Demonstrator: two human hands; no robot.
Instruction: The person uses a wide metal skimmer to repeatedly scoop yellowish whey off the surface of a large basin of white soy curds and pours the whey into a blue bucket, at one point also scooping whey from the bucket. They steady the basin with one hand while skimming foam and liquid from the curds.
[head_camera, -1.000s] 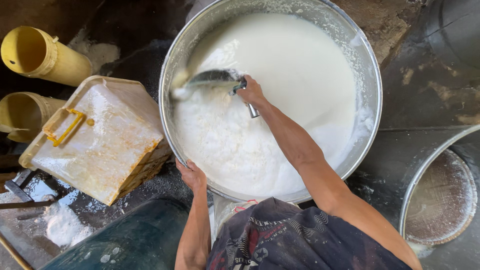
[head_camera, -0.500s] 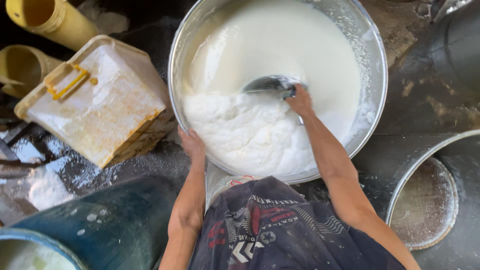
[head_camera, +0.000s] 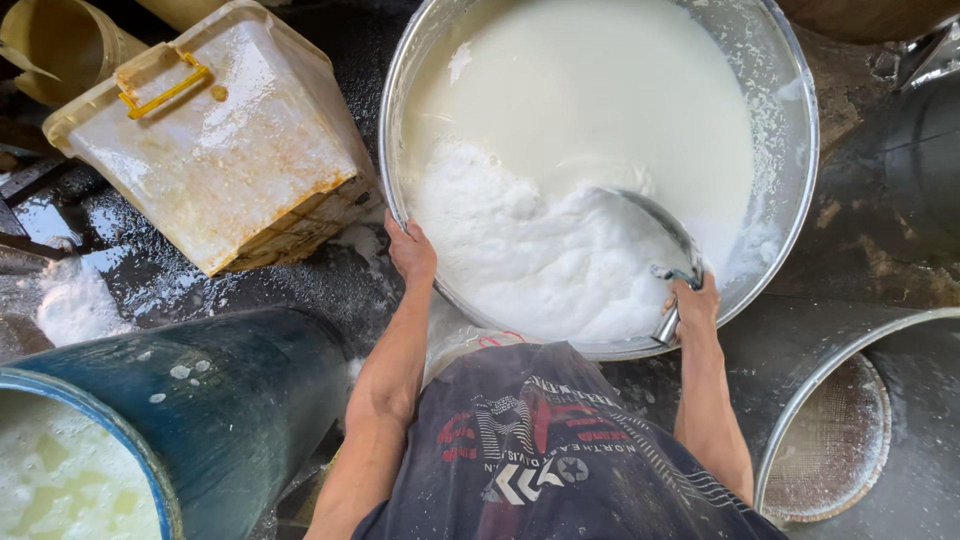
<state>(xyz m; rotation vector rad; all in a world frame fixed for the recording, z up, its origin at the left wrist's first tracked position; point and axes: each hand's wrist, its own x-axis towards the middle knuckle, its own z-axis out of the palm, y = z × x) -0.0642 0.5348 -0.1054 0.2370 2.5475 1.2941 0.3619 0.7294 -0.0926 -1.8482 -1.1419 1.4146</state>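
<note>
The right hand is closed around the metal handle of a ladle, whose bowl sits sunk in white foam at the near right of a large steel basin. The basin holds white liquid, foamy toward the person. The left hand grips the basin's near left rim, fingers curled over the edge. A pale plastic crate with a yellow handle lies tilted just left of the basin. A dark blue drum stands at lower left; a steel vessel with a mesh sieve at lower right.
</note>
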